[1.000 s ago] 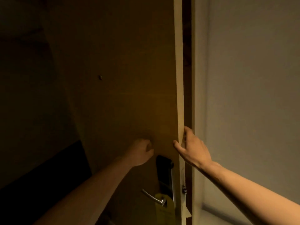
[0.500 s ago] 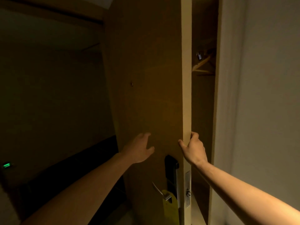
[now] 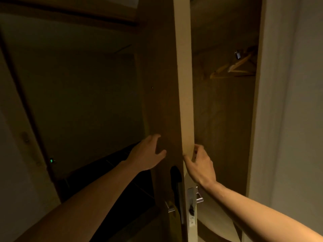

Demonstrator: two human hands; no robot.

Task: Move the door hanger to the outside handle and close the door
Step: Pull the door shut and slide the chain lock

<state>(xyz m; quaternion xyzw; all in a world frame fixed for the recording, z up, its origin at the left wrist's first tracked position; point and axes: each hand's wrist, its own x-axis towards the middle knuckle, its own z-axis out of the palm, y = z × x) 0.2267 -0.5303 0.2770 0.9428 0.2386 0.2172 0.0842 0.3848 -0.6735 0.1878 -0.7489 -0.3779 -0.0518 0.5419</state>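
Observation:
A brown wooden door [image 3: 162, 95] stands partly open, its pale edge [image 3: 185, 84] facing me. My right hand [image 3: 201, 165] grips that edge just above the lock plate [image 3: 191, 205]. My left hand [image 3: 148, 152] rests flat on the door's left face with fingers spread. Low on that face a silver lever handle [image 3: 170, 207] sticks out beside a black lock panel [image 3: 175, 179], with a yellowish door hanger [image 3: 174, 219] dimly seen under it. Another handle [image 3: 199, 198] shows on the door's right side.
Right of the door is a dim wooden closet space with wooden coat hangers [image 3: 236, 67] on a rail. A pale wall [image 3: 293, 102] fills the right. On the left are a dark wall, a small green light [image 3: 51, 160] and a dark floor.
The door has swung wider, showing more of the closet and hangers. Both hands stayed on the door; the left hand's fingers have spread flat.

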